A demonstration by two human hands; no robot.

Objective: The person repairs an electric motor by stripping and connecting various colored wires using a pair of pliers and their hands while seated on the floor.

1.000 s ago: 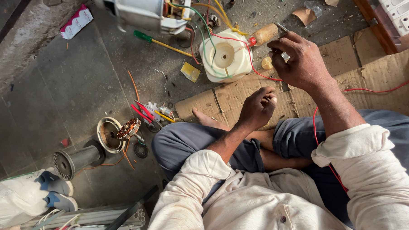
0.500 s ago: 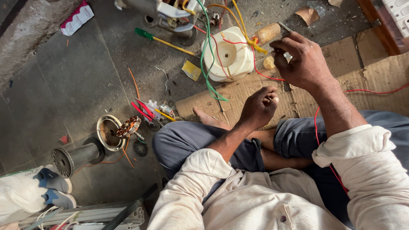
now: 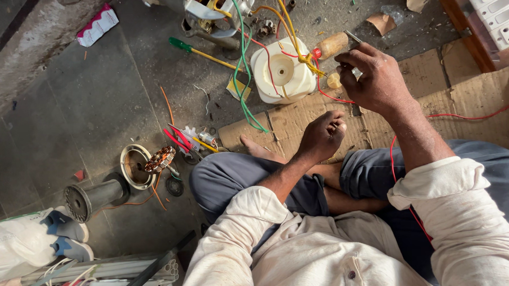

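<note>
Here, red wire (image 3: 333,96) just beside right-hand fingers (image 3: 350,60).

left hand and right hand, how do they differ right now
The left hand is curled into a loose fist low over the crossed legs; whether it holds anything is hidden. The right hand reaches further out over the cardboard, its fingers pinching a thin tool by the white round casing. Both are bare and come out of rolled pale sleeves.
</note>
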